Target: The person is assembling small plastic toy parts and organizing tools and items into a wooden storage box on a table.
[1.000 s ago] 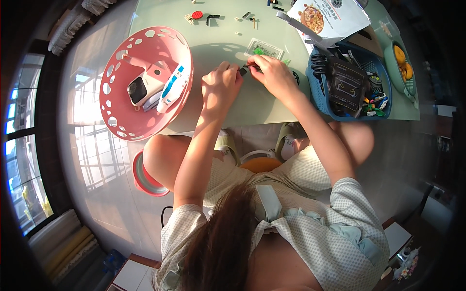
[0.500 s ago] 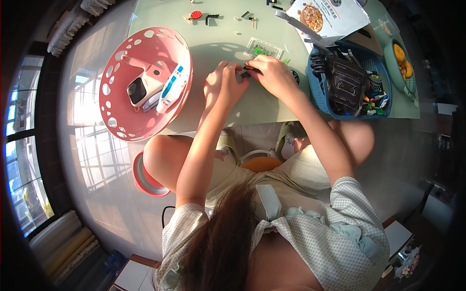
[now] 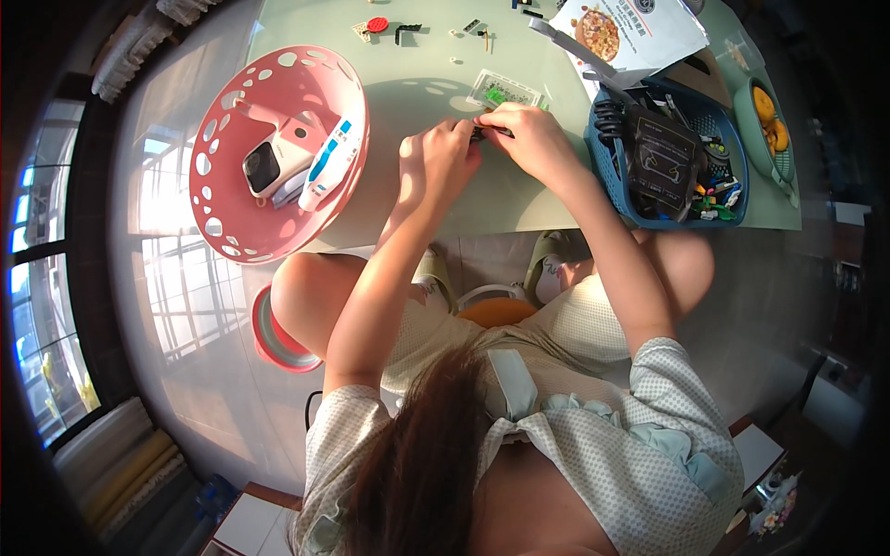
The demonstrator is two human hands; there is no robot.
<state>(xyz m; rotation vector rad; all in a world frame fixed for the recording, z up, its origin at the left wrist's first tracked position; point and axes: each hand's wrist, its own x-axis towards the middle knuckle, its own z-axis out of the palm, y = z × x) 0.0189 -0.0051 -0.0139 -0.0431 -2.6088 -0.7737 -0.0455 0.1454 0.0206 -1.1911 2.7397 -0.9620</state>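
Above the near part of the table, my left hand (image 3: 439,156) and my right hand (image 3: 530,141) meet, fingers closed in a pinch. Between the fingertips shows a small dark building-brick piece (image 3: 478,134), mostly covered by them. Just beyond lies a shallow clear tray (image 3: 503,90) with green bits in it. Farther back on the table are loose toy pieces: a red round one (image 3: 377,25), a black angled one (image 3: 406,33) and several tiny ones.
At left stands a pink bowl (image 3: 209,218) with a phone (image 3: 262,168) and a white-and-blue packet (image 3: 326,167). A blue basket (image 3: 607,185) full of odds and ends is at right, a printed sheet (image 3: 640,42) behind it. Beside it, a green basket (image 3: 784,169) holds yellow-orange items.
My left hand has shifted slightly right and up, closing in on my right hand. The dark piece is now more hidden by the fingers.
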